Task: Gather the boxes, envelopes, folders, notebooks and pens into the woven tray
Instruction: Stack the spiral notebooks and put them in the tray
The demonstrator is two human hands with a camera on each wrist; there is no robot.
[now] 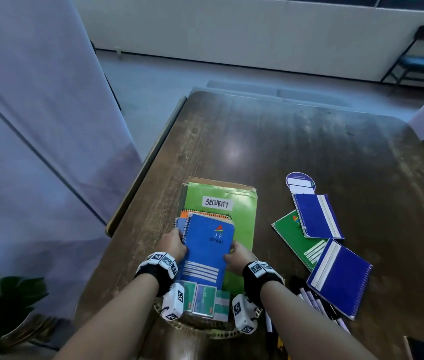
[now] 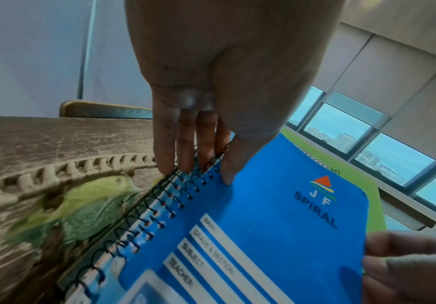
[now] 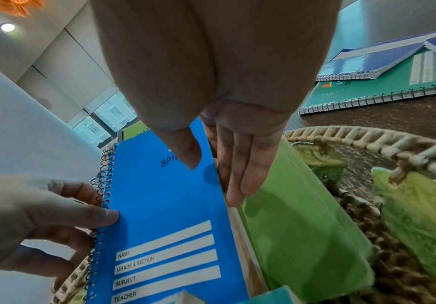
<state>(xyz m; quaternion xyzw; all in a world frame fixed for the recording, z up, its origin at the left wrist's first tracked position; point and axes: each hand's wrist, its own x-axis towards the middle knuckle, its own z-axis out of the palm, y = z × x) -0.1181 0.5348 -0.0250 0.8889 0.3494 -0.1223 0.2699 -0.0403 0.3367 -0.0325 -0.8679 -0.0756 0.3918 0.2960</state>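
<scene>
A blue spiral notebook [image 1: 207, 252] marked JF SPIRAL tops a small stack with an orange notebook [image 1: 187, 213] beneath it. The stack lies on a green folder [image 1: 242, 203] labelled SECURITY, which sticks out of the woven tray [image 1: 200, 331]. My left hand [image 1: 173, 242] grips the stack at its spiral side, thumb on the cover [image 2: 276, 205]. My right hand [image 1: 237, 255] grips the opposite edge, thumb on top [image 3: 164, 205] and fingers [image 3: 237, 174] along the side. Small boxes [image 1: 205, 298] sit at the tray's near end.
On the table [image 1: 309, 141] to the right lie a green notebook [image 1: 294, 237], two dark blue notebooks [image 1: 317, 216] [image 1: 340, 276], a round card [image 1: 300, 181] and several pens [image 1: 312, 300]. A potted plant [image 1: 5, 294] stands at lower left. Green leaf-like pieces [image 3: 419, 216] line the tray.
</scene>
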